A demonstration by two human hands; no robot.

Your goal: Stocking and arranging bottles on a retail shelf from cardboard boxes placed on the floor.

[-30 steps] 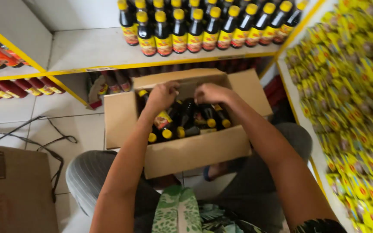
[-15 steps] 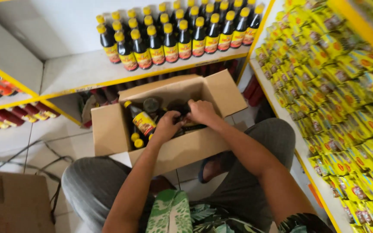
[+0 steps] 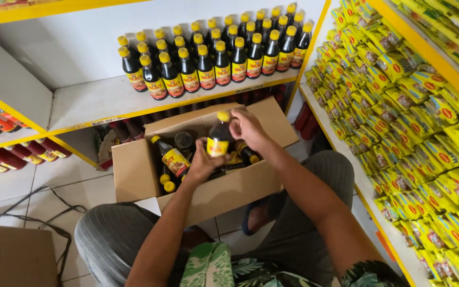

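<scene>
While more bottles (image 3: 170, 159) remain in the cardboard box (image 3: 134, 172), one dark bottle (image 3: 219, 139) is gripped by left hand (image 3: 202, 166) and right hand (image 3: 248, 129); far shelf (image 3: 96, 101) partly stocked.

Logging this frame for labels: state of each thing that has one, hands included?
cardboard box: open, flaps up, bottles inside
held bottle: capped, upright, lifted above the box
left hand: gripping the bottle's base
right hand: gripping its neck
shelf bottles: capped, upright, in rows

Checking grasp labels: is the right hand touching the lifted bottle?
Touching. Head view shows the right hand wrapped around the neck of the dark bottle above the box.
</scene>
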